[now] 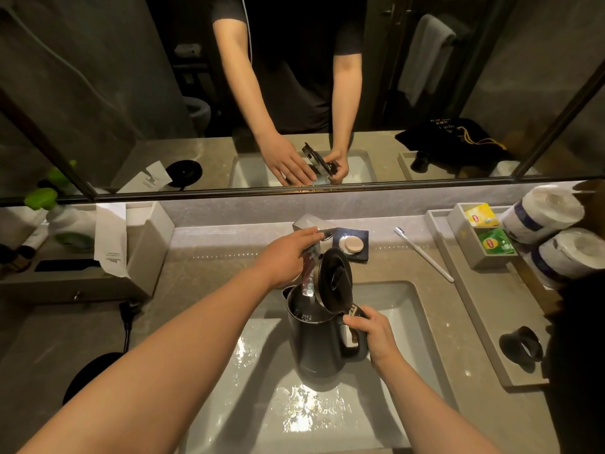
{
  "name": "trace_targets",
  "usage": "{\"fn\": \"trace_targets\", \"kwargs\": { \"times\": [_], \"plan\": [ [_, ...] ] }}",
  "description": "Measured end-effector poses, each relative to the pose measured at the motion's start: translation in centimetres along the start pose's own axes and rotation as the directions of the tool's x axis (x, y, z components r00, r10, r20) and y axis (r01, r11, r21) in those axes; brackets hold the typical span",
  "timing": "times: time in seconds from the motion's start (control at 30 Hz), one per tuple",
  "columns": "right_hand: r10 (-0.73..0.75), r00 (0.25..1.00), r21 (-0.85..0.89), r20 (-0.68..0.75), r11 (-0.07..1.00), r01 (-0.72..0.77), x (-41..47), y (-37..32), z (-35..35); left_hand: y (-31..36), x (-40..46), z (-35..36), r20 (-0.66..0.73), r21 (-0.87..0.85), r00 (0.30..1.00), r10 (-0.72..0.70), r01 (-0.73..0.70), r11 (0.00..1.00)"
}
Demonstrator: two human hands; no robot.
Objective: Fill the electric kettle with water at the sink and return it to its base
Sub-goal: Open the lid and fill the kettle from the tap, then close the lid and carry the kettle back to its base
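Note:
A dark grey electric kettle point(319, 345) hangs over the white sink point(409, 309) with its lid point(335, 278) tipped up. My right hand point(373, 335) is shut on the kettle's handle. The chrome faucet spout point(309, 276) reaches down into the kettle's mouth. My left hand point(288, 253) rests over the faucet, fingers stretched to its lever point(327, 234); whether they grip it I cannot tell. The black round kettle base point(88, 375) lies on the counter at the lower left, its cord point(126, 326) running up to a plug. Water shines in the sink bowl.
A soap dish point(352, 244) sits behind the faucet and a toothbrush point(424, 253) lies to its right. A grey tray point(478, 303) on the right carries tea bags point(491, 242), paper rolls point(543, 214) and a black cup point(520, 347). A tissue box point(147, 244) stands at left. A mirror spans the back.

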State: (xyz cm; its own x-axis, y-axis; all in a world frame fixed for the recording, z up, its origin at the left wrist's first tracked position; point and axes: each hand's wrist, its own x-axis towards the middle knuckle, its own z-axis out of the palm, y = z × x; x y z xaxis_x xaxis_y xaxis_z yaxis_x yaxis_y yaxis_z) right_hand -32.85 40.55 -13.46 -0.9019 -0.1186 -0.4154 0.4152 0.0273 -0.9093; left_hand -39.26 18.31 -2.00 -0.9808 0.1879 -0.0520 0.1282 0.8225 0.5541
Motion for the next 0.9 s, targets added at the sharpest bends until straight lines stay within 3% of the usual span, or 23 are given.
{"fn": "trace_targets", "kwargs": {
  "times": [0.2, 0.33, 0.47, 0.6, 0.9],
  "plan": [
    [0.004, 1.000, 0.005, -0.005, 1.000, -0.004, -0.2, 0.0, -0.2, 0.6, 0.0, 0.2, 0.080, 0.136, 0.995, 0.055, -0.066, 0.989],
    [0.002, 1.000, 0.007, 0.009, 1.000, -0.003, -0.5, -0.1, -0.3, 0.7, 0.3, -0.5, 0.129, 0.042, 0.992, 0.014, -0.019, 0.999],
    [-0.006, 1.000, 0.006, 0.005, 1.000, 0.006, -1.1, 0.1, -0.6, 1.6, -1.5, -0.1, -0.056, -0.265, 0.993, -0.102, 0.083, 0.961],
    [-0.022, 1.000, 0.008, 0.002, 1.000, 0.022, -2.2, 0.2, -0.9, 2.5, -4.9, 0.1, -0.192, -0.467, 0.974, -0.118, 0.015, 0.884],
    [-0.055, 0.998, 0.014, 0.042, 0.998, 0.055, -5.9, -0.7, 0.2, 3.2, -11.4, -0.7, -0.249, -0.401, 0.965, -0.079, -0.029, 0.915]
  ]
}}
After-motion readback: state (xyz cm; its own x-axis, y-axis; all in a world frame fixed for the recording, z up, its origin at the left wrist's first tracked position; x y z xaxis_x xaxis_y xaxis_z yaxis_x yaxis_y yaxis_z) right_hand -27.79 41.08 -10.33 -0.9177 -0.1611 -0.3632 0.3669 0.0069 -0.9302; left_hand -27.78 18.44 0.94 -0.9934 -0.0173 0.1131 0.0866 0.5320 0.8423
